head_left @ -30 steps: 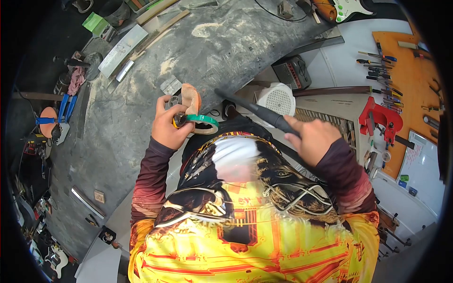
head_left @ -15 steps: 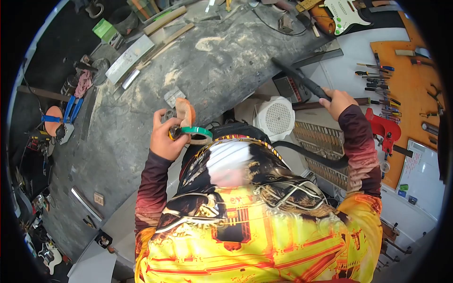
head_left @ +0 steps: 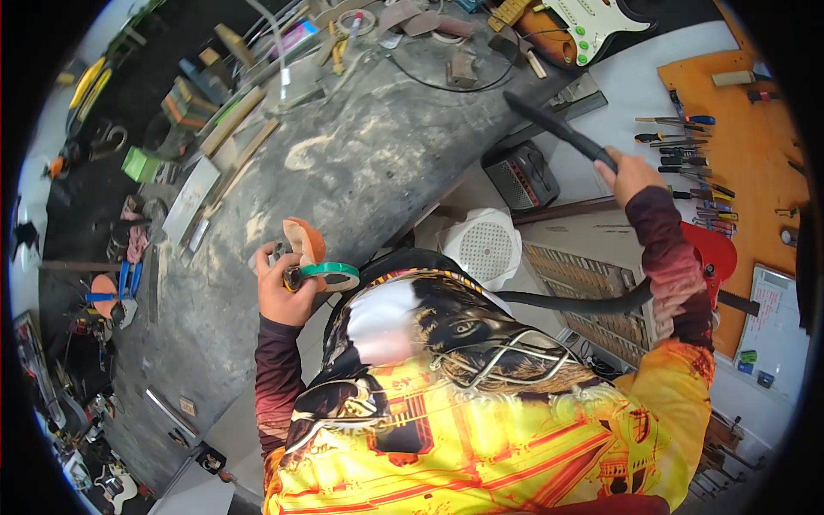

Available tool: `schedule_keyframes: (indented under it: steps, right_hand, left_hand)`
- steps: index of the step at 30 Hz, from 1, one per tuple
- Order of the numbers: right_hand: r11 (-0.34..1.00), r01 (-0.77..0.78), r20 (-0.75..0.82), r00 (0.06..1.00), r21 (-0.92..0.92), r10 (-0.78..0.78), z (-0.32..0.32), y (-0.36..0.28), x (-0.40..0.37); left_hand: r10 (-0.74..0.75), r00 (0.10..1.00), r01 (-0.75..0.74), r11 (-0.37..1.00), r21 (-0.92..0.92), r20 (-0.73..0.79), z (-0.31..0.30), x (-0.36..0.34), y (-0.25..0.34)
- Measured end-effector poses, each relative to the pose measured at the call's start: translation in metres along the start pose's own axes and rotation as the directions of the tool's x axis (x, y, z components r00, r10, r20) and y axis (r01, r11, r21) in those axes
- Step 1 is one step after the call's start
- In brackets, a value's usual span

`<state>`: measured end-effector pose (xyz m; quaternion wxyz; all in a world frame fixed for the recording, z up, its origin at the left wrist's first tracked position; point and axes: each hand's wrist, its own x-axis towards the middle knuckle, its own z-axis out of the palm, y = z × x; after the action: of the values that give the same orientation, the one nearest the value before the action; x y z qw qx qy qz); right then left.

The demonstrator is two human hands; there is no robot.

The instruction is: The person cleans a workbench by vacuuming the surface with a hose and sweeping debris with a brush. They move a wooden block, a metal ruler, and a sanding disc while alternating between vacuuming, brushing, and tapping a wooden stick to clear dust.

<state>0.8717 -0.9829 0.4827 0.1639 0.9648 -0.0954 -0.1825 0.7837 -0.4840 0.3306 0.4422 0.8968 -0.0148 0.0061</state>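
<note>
"In the head view, what is your right hand doing?"

"My right hand (head_left: 635, 178) is gripping a black tube (head_left: 558, 129), up and to the right of the white stool (head_left: 483, 249). The fingers are wrapping snugly around its near end, while its far end is pointing up and left, by the edge of the worktop (head_left: 378, 193) above the stool. Whether the tip is touching anything, I cannot tell."

"And the left?"

"My left hand (head_left: 286, 287) is clutching a bundle to the left of the stool: a green tape roll (head_left: 337, 276) jutting toward the stool, a curved orange-and-tan piece (head_left: 309, 240) rising above it, and a yellow-and-black item (head_left: 293, 277) against the tape. Those fingers are bunching narrowly around the load."

"So what is good handling here?"

"As I'm judging it, a firm grip with an easy wrist, so the tube isn't knocking the amplifier (head_left: 521, 176), up and right of the stool. I'm also minding the black hose (head_left: 571, 303), curving below and right of the stool; a snag there would be spoiling my aim. On the left, I'm favouring an even squeeze, so nothing is slipping out."
</note>
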Motion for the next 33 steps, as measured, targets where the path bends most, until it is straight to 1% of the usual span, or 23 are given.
schedule_keyframes:
  steps: [2, 4, 6, 7, 8, 10, 11, 12, 16, 19, 22, 24, 25, 26, 28, 29, 30, 33]
  right_hand:
    - [0.997, -0.070, 0.013, 0.997, -0.043, 0.071, -0.002, 0.023, 0.038]
    - [0.996, -0.061, -0.010, 0.998, -0.064, 0.061, 0.006, 0.040, 0.079]
    - [0.998, -0.042, -0.073, 0.997, -0.049, 0.039, 0.016, 0.054, 0.121]
    - [0.995, -0.084, -0.006, 0.997, -0.060, 0.083, 0.012, 0.053, 0.137]
    - [0.996, -0.078, -0.007, 0.997, -0.051, 0.077, 0.011, 0.056, 0.153]
    - [0.981, -0.140, 0.010, 0.990, -0.132, 0.142, 0.009, 0.062, 0.177]
    - [0.988, -0.096, 0.028, 0.995, -0.123, 0.100, 0.004, 0.069, 0.182]
    - [0.988, -0.091, 0.026, 0.995, -0.122, 0.095, -0.001, 0.069, 0.183]
    - [0.982, -0.097, 0.028, 0.994, -0.161, 0.103, -0.010, 0.070, 0.184]
    - [0.980, -0.096, 0.003, 0.995, -0.172, 0.098, -0.002, 0.075, 0.186]
    - [0.979, -0.090, -0.022, 0.996, -0.182, 0.088, 0.000, 0.078, 0.179]
    - [0.982, -0.075, 0.021, 0.997, -0.175, 0.080, -0.004, 0.076, 0.171]
    - [0.983, -0.036, 0.022, 0.999, -0.182, 0.040, 0.001, 0.085, 0.171]
    - [0.982, -0.032, 0.024, 0.999, -0.184, 0.037, 0.003, 0.094, 0.167]
    - [0.981, -0.051, 0.023, 0.998, -0.186, 0.056, -0.003, 0.106, 0.155]
    - [0.980, -0.111, -0.001, 0.994, -0.163, 0.113, -0.002, 0.114, 0.157]
    - [0.979, -0.119, 0.003, 0.993, -0.165, 0.121, 0.000, 0.116, 0.159]
    - [0.961, -0.139, 0.013, 0.989, -0.240, 0.146, 0.001, 0.108, 0.172]
  left_hand:
    - [-0.005, 1.000, 0.005, 1.000, 0.020, -0.016, 0.017, 0.016, 0.019]
    - [-0.062, 0.997, 0.063, 0.998, -0.021, 0.052, 0.029, 0.032, 0.042]
    - [-0.049, 0.997, 0.048, 0.999, 0.012, 0.066, 0.034, 0.042, 0.059]
    - [-0.028, 0.996, 0.026, 0.999, 0.032, 0.082, 0.036, 0.046, 0.065]
    - [-0.029, 0.996, 0.026, 0.999, 0.042, 0.078, 0.038, 0.048, 0.069]
    - [-0.019, 0.998, 0.015, 0.997, 0.071, 0.056, 0.039, 0.048, 0.073]
    - [-0.019, 0.999, 0.015, 0.997, 0.079, 0.049, 0.038, 0.048, 0.073]
    - [-0.029, 0.999, 0.027, 0.997, 0.066, 0.029, 0.039, 0.046, 0.073]
    - [-0.069, 0.997, 0.068, 0.996, 0.062, 0.014, 0.040, 0.038, 0.070]
    - [-0.091, 0.996, 0.091, 0.995, 0.050, 0.000, 0.038, 0.034, 0.069]
    - [-0.083, 0.996, 0.082, 0.995, 0.053, 0.016, 0.038, 0.033, 0.064]
    - [-0.075, 0.997, 0.074, 0.996, 0.058, 0.010, 0.037, 0.031, 0.066]
    - [-0.060, 0.998, 0.060, 0.996, 0.064, 0.006, 0.036, 0.031, 0.066]
    - [-0.064, 0.998, 0.064, 0.996, 0.064, 0.006, 0.035, 0.030, 0.064]
    - [-0.070, 0.997, 0.068, 0.995, 0.075, 0.016, 0.033, 0.030, 0.059]
    - [-0.069, 0.997, 0.067, 0.995, 0.073, 0.022, 0.033, 0.030, 0.058]
    - [-0.085, 0.996, 0.083, 0.994, 0.066, 0.024, 0.034, 0.030, 0.057]
    - [-0.106, 0.994, 0.105, 0.993, 0.054, 0.022, 0.038, 0.035, 0.062]
